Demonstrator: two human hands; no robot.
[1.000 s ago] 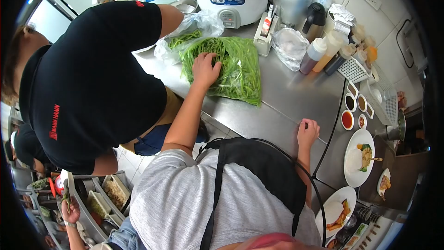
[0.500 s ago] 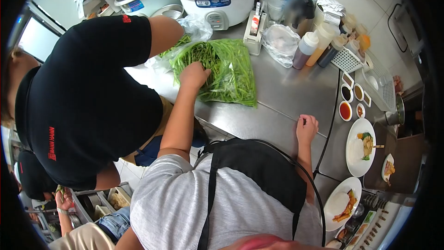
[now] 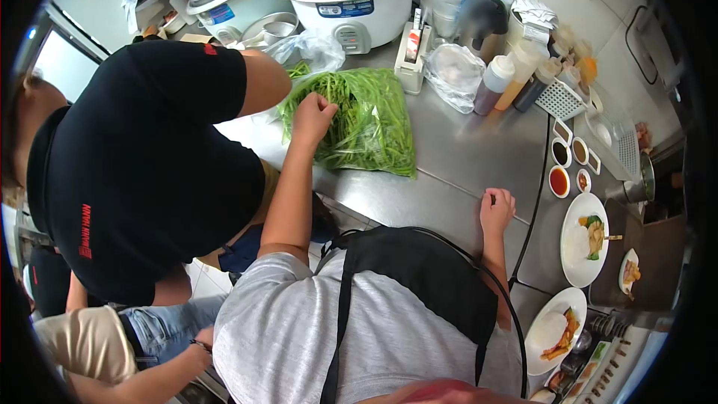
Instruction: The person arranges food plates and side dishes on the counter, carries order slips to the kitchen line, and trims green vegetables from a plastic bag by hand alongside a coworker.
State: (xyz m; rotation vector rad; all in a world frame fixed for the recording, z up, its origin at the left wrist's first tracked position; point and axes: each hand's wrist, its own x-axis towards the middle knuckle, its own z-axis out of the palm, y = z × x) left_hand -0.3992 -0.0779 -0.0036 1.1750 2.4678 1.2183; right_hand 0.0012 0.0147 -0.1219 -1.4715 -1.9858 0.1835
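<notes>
A clear plastic bag (image 3: 385, 116) full of long green vegetable stems (image 3: 340, 97) lies on the steel counter. My left hand (image 3: 313, 116) is over the bag's left part, among the stems at its opening. Its fingers are curled together; whether a stem or the bag's edge is between them I cannot make out. Resting near the counter's front edge is my right hand (image 3: 497, 211), closed, with a small dark spot showing in the curled fingers. Apart from the bag, it touches the bare metal.
A person in a black shirt (image 3: 149, 157) leans in close on the left. Behind the bag stand rice cookers (image 3: 351, 19) and a grey holder (image 3: 410, 75). Squeeze bottles (image 3: 493, 82), sauce dishes (image 3: 559, 179) and plates of food (image 3: 572, 265) are to the right. A black cable (image 3: 532, 232) crosses the counter.
My left hand has lifted slightly and turned, its fingers more curled. My right hand has stayed put. At lower left, another person's arm and jeans have shifted into fuller view.
</notes>
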